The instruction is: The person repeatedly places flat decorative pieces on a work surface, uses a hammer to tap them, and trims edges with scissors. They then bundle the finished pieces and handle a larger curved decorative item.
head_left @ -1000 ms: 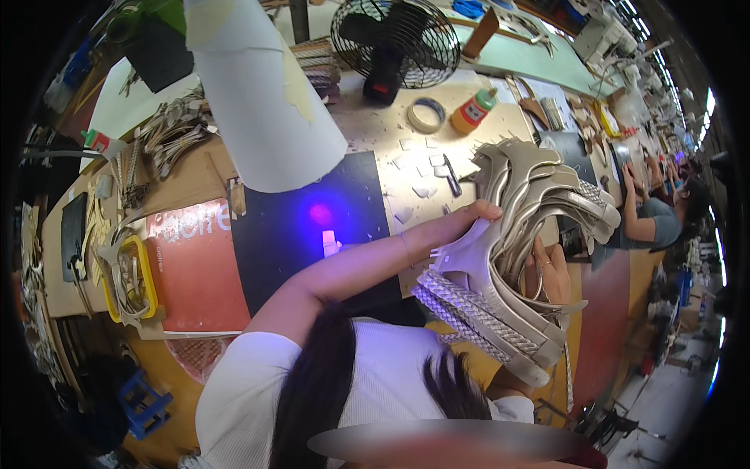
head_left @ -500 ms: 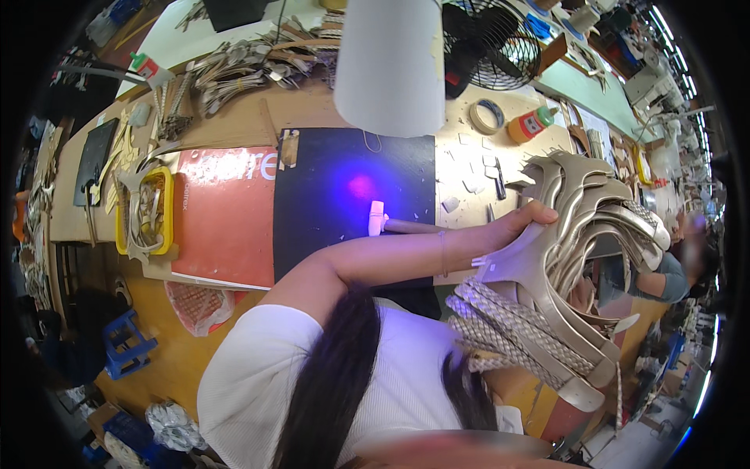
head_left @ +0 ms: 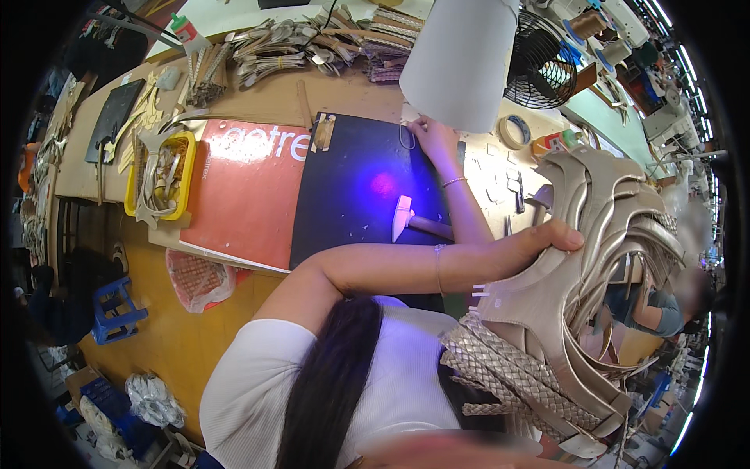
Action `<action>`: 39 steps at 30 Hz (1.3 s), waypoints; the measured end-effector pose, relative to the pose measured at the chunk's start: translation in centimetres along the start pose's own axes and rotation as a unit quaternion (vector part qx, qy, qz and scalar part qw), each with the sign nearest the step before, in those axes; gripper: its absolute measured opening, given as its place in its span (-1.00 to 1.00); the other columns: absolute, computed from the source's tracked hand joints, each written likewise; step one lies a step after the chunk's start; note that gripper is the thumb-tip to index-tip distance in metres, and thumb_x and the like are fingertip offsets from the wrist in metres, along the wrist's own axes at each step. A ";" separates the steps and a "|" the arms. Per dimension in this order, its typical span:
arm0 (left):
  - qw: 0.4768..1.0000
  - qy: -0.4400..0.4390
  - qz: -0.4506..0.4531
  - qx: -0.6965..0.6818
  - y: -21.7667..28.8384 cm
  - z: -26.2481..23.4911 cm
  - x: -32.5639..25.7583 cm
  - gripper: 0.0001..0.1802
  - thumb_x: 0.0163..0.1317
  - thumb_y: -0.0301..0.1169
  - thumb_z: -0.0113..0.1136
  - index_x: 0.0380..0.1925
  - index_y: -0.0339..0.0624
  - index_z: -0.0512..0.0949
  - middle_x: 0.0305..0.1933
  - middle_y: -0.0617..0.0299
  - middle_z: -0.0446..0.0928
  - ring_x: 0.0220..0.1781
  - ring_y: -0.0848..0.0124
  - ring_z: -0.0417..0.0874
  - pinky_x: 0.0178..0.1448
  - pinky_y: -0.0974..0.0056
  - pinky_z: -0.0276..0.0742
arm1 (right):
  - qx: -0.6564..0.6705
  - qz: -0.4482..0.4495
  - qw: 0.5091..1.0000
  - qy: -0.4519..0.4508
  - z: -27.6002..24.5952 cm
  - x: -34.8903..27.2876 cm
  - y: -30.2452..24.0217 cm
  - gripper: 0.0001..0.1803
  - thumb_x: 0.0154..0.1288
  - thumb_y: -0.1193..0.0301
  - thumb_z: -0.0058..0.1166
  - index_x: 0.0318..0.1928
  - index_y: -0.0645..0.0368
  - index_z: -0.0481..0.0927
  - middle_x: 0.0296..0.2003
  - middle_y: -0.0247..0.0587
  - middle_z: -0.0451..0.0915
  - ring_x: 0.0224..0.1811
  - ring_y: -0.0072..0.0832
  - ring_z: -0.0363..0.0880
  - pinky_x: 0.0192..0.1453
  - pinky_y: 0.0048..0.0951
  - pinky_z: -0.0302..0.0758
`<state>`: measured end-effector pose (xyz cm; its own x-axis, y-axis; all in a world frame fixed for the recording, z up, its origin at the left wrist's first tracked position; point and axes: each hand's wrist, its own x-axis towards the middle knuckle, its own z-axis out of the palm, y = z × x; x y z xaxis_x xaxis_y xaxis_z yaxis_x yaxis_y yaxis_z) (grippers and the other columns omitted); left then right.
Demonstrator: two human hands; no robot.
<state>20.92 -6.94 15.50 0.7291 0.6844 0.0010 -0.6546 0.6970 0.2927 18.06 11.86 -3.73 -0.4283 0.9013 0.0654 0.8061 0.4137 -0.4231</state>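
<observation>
Gold sandal uppers (head_left: 601, 258), stacked in a tall curved pile, sit at about four o'clock from the person, close against the body. A bundle of braided gold straps (head_left: 500, 375) is tucked under the pile's near end. The left hand (head_left: 539, 238) reaches across the chest and lies flat on the top piece, fingers stretched out and not curled around anything, apparently pressing so that the leaning pile does not slide.

Beyond the forearm, at twelve o'clock, a black mat (head_left: 344, 195) covers the bench (head_left: 266, 98) and carries a violet spot of light. A pale-headed hammer (head_left: 408, 219) lies on the mat, its handle pointing to three o'clock, within easy reach of either hand. A red board (head_left: 242, 195) adjoins the mat at ten o'clock, and a yellow tray (head_left: 184, 148) full of strap pieces stands just beside the board.

Farther out, the right hand (head_left: 433, 134) rests on the mat's far edge beneath a white lamp shade (head_left: 461, 59), fingertips beside a thin wire loop (head_left: 406, 137). Whether it pinches anything cannot be told. A roll of tape (head_left: 512, 131) and a black fan (head_left: 547, 66) stand at one o'clock, with heaps of loose straps (head_left: 312, 47) along the far rim.
</observation>
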 end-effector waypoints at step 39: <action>0.967 0.246 0.044 0.054 2.3 -28.7 -1.4 -0.40 0.12 -0.08 0.21 0.07 -0.28 0.52 -0.04 0.06 0.61 -0.05 0.35 0.65 0.05 0.26 0.59 | 0.709 0.035 0.668 0.222 -13.2 -19.4 5.1 0.00 0.13 0.11 0.36 0.42 0.18 0.04 0.28 -0.13 0.32 0.36 -0.30 0.27 0.47 -0.31 0.12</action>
<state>12.67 -0.13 -11.24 0.4708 0.7778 -0.4164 -0.6665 0.6228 0.4098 35.85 -1.82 4.74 0.0078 0.9915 0.1297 -0.5145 0.1153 -0.8497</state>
